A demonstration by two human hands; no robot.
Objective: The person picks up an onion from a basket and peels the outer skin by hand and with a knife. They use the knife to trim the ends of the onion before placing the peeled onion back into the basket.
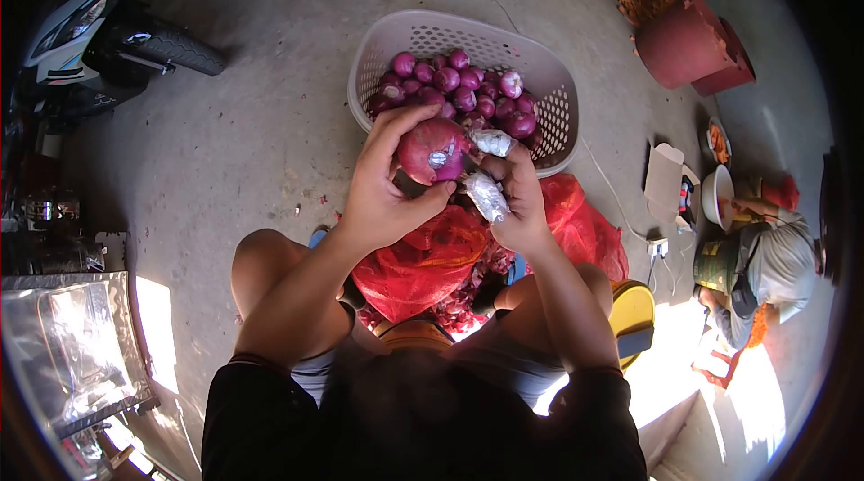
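Observation:
A large red onion (428, 155) sits in my left hand (382, 182), whose fingers and thumb curl around it. My right hand (520, 202) is at the onion's right end, thumb and forefinger bent in toward it. Silver wrapping (487, 197) covers those two digits. Whatever they pinch is too dark and small to make out. Just beyond both hands stands a perforated plastic basket (387, 38) with many smooth purple onions (446, 79) in it. Below my hands, between my legs, lies a red mesh sack (414, 269) with loose onion skins (463, 296) around it.
At the far left a motorcycle (99, 40) is parked. Red tubs (682, 42) and an open cardboard box (666, 177) lie to the right. Another person (776, 260) is bent over a white bowl (716, 197). A power cord runs to a socket (658, 247). A yellow round object (633, 314) is beside my right leg.

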